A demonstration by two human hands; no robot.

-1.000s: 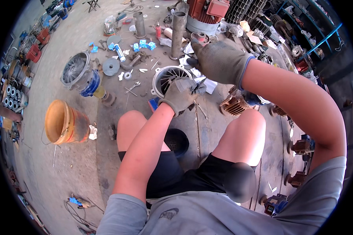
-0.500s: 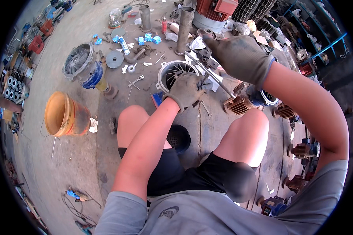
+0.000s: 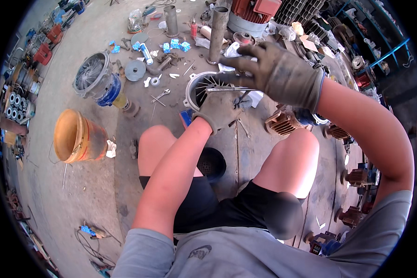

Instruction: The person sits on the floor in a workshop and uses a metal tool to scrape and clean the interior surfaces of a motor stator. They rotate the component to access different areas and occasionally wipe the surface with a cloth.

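In front of me a round grey ribbed metal housing point(image 3: 190, 91) stands on the floor. My left hand point(image 3: 220, 110), in a dirty grey work glove, is at its near right side with the fingers closed round a metal T-bar wrench point(image 3: 229, 89). The wrench's bar lies roughly level across the top of the glove. My gloved right hand point(image 3: 285, 74) is raised at the bar's right end, fingers spread and pointing left. Whether it touches the bar is hard to tell. The wrench's lower end is hidden by my left hand.
An orange bucket point(image 3: 85, 143) and a finned housing on a blue body point(image 3: 111, 90) stand left. A wrench point(image 3: 162, 95) lies between. Upright steel tubes point(image 3: 217, 34) and a red motor point(image 3: 255, 14) are behind. Ribbed motors point(image 3: 282, 123) line the right. A black bowl point(image 3: 213, 164) sits between my legs.
The wrench's bar has swung from a steep slant to nearly level. My right hand has come down and opened its fingers wide. My left hand has stayed in place.
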